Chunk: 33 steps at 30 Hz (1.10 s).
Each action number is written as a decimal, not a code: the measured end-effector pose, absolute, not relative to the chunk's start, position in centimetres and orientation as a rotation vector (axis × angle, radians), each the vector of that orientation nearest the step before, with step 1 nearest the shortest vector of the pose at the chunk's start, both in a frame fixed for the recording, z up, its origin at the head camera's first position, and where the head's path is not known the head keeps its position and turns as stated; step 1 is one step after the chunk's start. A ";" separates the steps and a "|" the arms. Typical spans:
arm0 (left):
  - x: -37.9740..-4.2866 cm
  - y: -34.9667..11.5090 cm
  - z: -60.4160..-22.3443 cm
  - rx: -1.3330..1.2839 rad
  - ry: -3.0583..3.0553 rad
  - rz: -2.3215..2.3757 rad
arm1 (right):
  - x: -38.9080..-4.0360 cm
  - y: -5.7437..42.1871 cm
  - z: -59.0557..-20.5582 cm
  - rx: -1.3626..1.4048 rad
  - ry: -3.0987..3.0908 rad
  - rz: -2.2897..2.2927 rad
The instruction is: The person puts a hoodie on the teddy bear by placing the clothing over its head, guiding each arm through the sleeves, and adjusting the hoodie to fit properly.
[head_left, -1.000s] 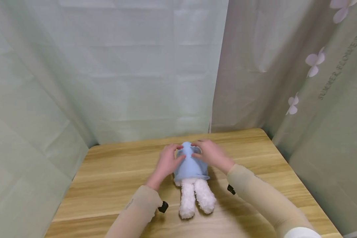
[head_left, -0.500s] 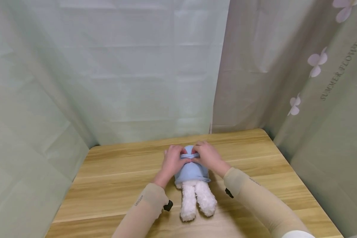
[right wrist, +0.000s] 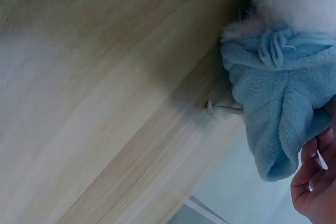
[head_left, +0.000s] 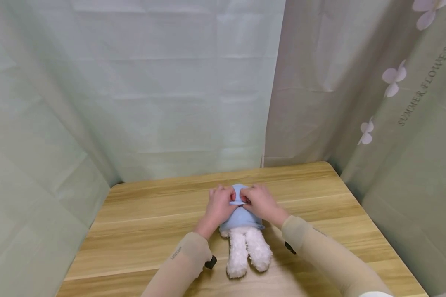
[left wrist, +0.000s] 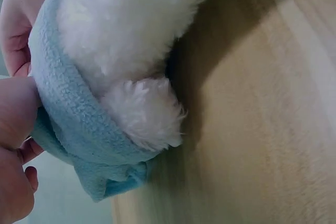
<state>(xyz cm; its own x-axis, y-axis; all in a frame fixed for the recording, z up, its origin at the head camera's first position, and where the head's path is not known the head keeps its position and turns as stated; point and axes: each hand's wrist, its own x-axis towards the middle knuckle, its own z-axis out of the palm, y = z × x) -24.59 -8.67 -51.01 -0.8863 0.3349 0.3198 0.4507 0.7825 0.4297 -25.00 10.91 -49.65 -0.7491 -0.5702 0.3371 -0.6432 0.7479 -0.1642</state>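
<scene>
A plush toy with fluffy white legs (head_left: 239,255) lies on the wooden table, its legs towards the person. Blue fleece clothing (head_left: 241,219) covers the rest of it, so the head is hidden. My left hand (head_left: 220,205) and right hand (head_left: 259,202) pinch a raised fold of the fleece, thumbs close together over the toy's middle. In the left wrist view the fleece (left wrist: 79,108) wraps round a white paw (left wrist: 144,111), and fingers of both hands grip its edge. The right wrist view has the fleece (right wrist: 283,103) hanging loose beside the right hand (right wrist: 315,182).
The wooden table (head_left: 145,243) has pale curtains (head_left: 171,103) behind it and at both sides. A thin cord (right wrist: 228,109) with a knotted end sticks out from the fleece. Black devices (head_left: 210,262) sit under the beige sleeves at the wrists.
One second ago both hands hovered at the fleece with fingers spread. They then pinched it and drew the fold slightly towards the legs. The toy has shifted slightly towards the person.
</scene>
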 end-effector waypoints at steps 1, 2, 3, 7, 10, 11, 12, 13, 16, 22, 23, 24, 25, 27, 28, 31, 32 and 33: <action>-24.6 -8.8 -51.0 -0.623 -2.748 -0.762 | -25.1 11.0 -49.8 0.947 -2.693 0.418; -24.6 -9.0 -50.9 -0.636 -2.749 -0.790 | -25.1 11.0 -49.9 0.941 -2.708 0.445; -24.6 -9.2 -50.7 -0.650 -2.752 -0.829 | -25.2 11.1 -49.9 0.939 -2.725 0.482; -25.0 -10.4 -49.9 -0.709 -2.732 -1.015 | -25.7 11.8 -49.2 0.924 -2.821 0.726; -25.6 -11.1 -49.3 -0.731 -2.722 -1.108 | -26.1 12.4 -48.5 0.862 -2.895 0.934; -25.8 -11.2 -49.2 -0.733 -2.731 -1.126 | -26.2 12.5 -48.3 0.835 -2.920 0.968; -26.0 -11.3 -49.0 -0.734 -2.751 -1.120 | -26.3 12.6 -48.1 0.817 -2.940 0.991; -26.2 -11.4 -48.9 -0.731 -2.782 -1.098 | -26.4 12.6 -47.9 0.803 -2.960 0.989; -26.5 -11.2 -48.7 -0.719 -2.874 -1.042 | -26.6 12.4 -47.8 0.803 -3.000 0.918; -26.5 -11.0 -49.1 -0.655 -2.921 -0.990 | -26.5 11.4 -48.6 0.816 -2.972 0.811; -26.5 -10.9 -49.1 -0.648 -2.916 -0.972 | -26.5 11.3 -48.7 0.820 -2.957 0.802; -26.4 -10.9 -49.2 -0.647 -2.905 -0.960 | -26.4 11.2 -48.8 0.821 -2.945 0.794; -26.4 -10.9 -49.3 -0.646 -2.896 -0.940 | -26.4 11.1 -48.9 0.824 -2.932 0.788; -26.5 -10.9 -49.4 -0.646 -2.875 -0.909 | -26.3 10.9 -48.9 0.824 -2.907 0.780; -26.5 -11.0 -49.5 -0.645 -2.865 -0.891 | -26.2 10.9 -49.0 0.825 -2.895 0.777; -26.4 -11.0 -49.7 -0.640 -2.847 -0.869 | -26.2 10.9 -49.0 0.832 -2.861 0.762; -26.3 -11.0 -49.7 -0.638 -2.847 -0.861 | -26.3 11.0 -49.0 0.835 -2.852 0.752; -26.3 -11.0 -49.8 -0.637 -2.846 -0.850 | -26.3 11.0 -49.1 0.838 -2.842 0.746</action>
<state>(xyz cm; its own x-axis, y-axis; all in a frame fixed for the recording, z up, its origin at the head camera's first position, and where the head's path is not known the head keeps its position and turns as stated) -26.28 -10.96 -49.81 -0.9068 0.3630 0.2144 0.4211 0.7559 0.5013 -26.28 11.02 -49.06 -0.8461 -0.4883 0.2137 -0.5303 0.7309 -0.4296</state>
